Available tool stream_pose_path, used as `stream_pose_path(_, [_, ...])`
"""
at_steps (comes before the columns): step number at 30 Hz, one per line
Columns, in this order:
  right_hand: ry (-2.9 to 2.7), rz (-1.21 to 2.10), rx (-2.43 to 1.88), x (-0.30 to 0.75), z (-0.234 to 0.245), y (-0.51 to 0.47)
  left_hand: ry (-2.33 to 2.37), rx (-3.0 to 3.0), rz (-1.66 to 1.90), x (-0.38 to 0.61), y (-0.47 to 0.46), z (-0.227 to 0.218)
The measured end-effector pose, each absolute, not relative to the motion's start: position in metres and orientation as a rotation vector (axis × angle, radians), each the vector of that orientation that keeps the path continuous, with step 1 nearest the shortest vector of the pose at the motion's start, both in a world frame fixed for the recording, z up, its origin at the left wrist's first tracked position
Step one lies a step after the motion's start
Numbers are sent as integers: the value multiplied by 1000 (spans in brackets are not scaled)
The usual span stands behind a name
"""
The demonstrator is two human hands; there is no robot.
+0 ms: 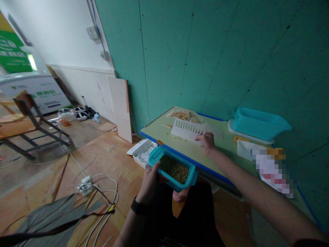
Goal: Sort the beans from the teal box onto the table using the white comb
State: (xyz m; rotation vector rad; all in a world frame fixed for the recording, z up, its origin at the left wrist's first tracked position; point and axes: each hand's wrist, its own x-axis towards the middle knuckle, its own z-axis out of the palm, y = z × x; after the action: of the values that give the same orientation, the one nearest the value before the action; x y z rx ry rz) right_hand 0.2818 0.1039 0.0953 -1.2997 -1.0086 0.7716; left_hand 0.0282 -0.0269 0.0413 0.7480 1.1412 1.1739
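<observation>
My left hand [150,180] grips a small blue plastic container [191,180] by its near side, thumb over the rim. Inside lie dark green beans [167,164] and yellow beans [181,173]. The container is held just off the table's front edge, above my lap. My right hand [207,143] is closed on the right end of a white slotted plastic piece [185,133], which leans on the table with its slots at the top. Behind it, yellow beans [183,116] lie in a heap, and a few loose ones are scattered in front of it.
The pale green table [154,128] has blue edging and meets a green wall. A larger blue bin [260,121] stands on it at the right, near a white and yellow packet [245,150]. An open white box [144,151] sits below the left edge. Cables [114,187] and a chair [31,116] are left.
</observation>
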Motion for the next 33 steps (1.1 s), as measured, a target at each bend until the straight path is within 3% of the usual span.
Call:
stream_pose_path(16, [-1121,979,-1255,236,98,11,1075,693,1152,23,-9,26])
stream_pose_path(33, [-903,707,-1125,240,112,63,1047,633,1112,21,-9,24])
